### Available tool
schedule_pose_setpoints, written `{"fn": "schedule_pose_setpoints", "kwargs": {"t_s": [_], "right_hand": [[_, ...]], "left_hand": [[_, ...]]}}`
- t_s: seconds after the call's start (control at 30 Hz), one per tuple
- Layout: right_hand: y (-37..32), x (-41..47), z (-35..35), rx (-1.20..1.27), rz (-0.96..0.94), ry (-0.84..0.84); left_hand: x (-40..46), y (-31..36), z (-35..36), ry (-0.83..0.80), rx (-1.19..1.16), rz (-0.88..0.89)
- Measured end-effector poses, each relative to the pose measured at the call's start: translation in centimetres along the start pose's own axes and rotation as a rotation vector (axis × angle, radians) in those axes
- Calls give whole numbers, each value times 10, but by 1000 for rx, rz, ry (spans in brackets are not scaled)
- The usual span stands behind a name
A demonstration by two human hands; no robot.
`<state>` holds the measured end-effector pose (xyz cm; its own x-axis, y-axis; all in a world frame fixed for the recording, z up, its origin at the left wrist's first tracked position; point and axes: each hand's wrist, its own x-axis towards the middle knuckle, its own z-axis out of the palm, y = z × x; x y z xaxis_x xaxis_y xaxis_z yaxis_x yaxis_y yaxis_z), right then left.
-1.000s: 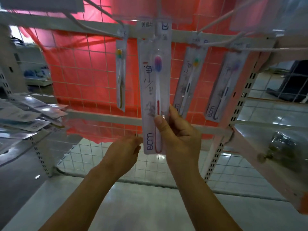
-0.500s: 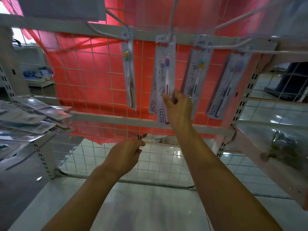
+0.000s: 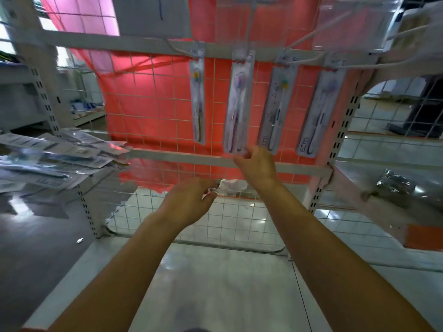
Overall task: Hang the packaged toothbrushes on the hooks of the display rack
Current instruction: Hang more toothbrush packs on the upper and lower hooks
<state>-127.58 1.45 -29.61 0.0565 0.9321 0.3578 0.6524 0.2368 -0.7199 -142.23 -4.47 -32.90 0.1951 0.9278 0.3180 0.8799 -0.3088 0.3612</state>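
Observation:
Several packaged toothbrushes hang in a row from white hooks on the rack's top bar [image 3: 143, 45]. The second pack [image 3: 237, 104], with a purple-headed brush, hangs from its hook. My right hand [image 3: 256, 164] is just under its bottom edge with loosely curled fingers; whether the fingertips touch it I cannot tell. Other hung packs are to its left [image 3: 198, 101] and right [image 3: 278, 104], [image 3: 321, 111]. My left hand [image 3: 189, 200] is lower, in front of the wire mesh, fingers curled in, with nothing clearly in it.
A loose pile of packaged toothbrushes [image 3: 55, 159] lies on the shelf at left. Red cloth [image 3: 148, 104] hangs behind the wire grid. A crumpled white scrap [image 3: 233, 185] sits behind the mesh. A foil bag [image 3: 395, 188] lies on the right shelf.
My right hand carried the purple-headed pack up onto its hook, then slid down to the pack's bottom edge. The left hand stayed low by the mesh.

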Motion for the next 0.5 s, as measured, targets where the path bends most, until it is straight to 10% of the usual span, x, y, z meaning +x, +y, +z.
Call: {"fn": "schedule_pose_setpoints", "kwargs": {"t_s": [0.5], "right_hand": [[-104, -71, 100, 43, -353, -362]], "left_hand": [[-79, -95, -89, 163, 298, -261]]}}
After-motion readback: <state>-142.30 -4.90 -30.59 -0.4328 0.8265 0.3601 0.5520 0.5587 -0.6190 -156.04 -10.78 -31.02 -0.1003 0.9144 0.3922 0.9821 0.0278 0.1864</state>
